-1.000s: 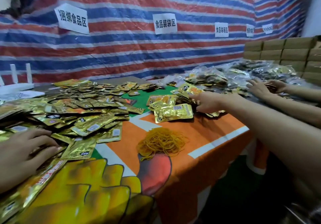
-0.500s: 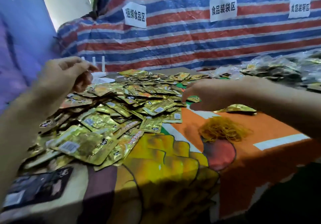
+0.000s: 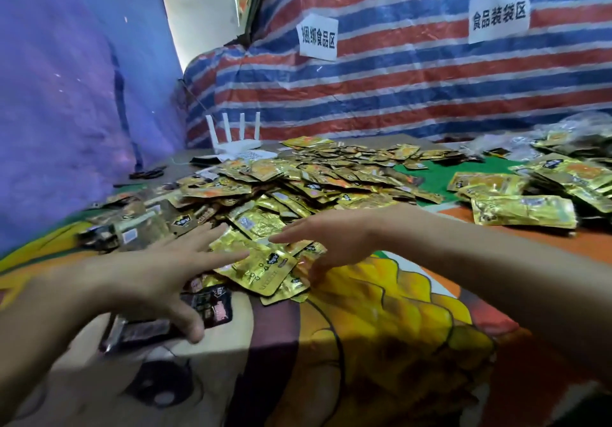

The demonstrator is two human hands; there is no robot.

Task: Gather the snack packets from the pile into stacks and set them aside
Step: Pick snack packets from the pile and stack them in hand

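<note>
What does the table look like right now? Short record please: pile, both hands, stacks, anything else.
pile: loose gold packets, mid-table
left hand: open, fingers spread over its near edge
right hand: open, reaching onto the same edge
stacks: gold, set aside on the right
other: white router at the back; dark packets under the left hand

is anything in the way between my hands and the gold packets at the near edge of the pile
Nothing visible does. The left hand and right hand are both open, right at the near gold packets, with no other thing between.
</note>
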